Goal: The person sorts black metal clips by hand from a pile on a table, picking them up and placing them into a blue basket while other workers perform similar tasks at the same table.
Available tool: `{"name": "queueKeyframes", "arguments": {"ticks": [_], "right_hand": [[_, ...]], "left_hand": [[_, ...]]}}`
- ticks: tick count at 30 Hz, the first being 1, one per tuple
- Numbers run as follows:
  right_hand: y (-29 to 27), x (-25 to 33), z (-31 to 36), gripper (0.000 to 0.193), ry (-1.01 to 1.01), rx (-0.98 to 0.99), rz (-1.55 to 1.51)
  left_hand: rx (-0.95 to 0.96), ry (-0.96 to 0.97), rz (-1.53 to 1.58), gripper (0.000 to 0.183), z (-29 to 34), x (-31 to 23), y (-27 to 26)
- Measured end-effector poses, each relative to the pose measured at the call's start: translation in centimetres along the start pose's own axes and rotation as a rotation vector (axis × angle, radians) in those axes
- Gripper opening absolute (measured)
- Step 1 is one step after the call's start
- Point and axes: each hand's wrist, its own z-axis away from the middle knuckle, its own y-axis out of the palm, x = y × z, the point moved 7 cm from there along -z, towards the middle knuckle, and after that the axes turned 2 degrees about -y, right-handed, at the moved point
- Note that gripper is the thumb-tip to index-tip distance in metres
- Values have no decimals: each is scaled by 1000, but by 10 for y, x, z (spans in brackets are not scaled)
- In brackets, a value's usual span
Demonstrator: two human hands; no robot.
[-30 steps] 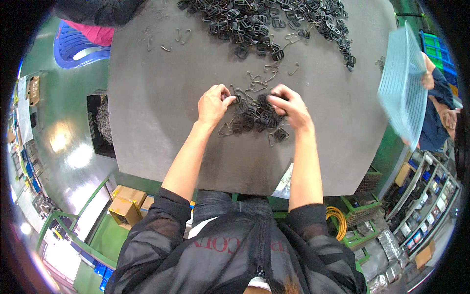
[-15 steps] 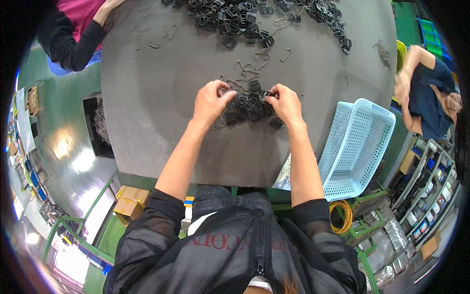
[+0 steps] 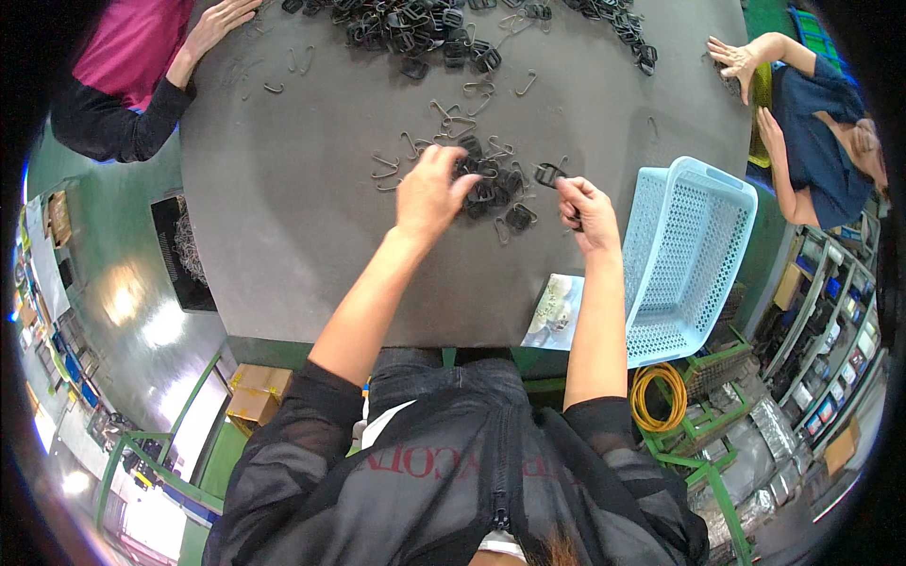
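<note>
1. Left hand (image 3: 429,193): fingers curled down onto a small pile of dark metal clips (image 3: 491,184), touching it; grip unclear.
2. Right hand (image 3: 587,212): closed on one dark clip (image 3: 548,174), raised just right of the pile.
3. Light blue basket (image 3: 684,255): just right of the right hand, at the grey table (image 3: 302,245) edge.
4. Larger clip heap (image 3: 415,28): well beyond both hands.

1. Brown cardboard boxes (image 3: 253,393) stand on the green floor below the table's near edge, left of the person.
2. A glossy printed sheet (image 3: 557,311), pale with blurred picture patches, lies at the table's near edge beside the light blue basket (image 3: 694,255).
</note>
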Motion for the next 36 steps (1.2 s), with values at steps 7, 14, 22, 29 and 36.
{"name": "queueKeyframes", "arguments": {"ticks": [7,14,22,29,36], "right_hand": [[-35,-16,10,16,-9,-144,328],[9,-13,26,13,-41,454,-469],[39,2,-13,26,-478,-109,1091],[46,-3,-10,28,-325,-91,1217],[59,-1,3,27,-459,-92,1148]], "left_hand": [[256,20,-168,24,-20,-7,41],[422,-371,505,24,-14,46,-2],[518,-522,530,21,8,50,2],[589,-636,948,22,10,62,-7],[550,-606,1217,23,16,74,-15]]}}
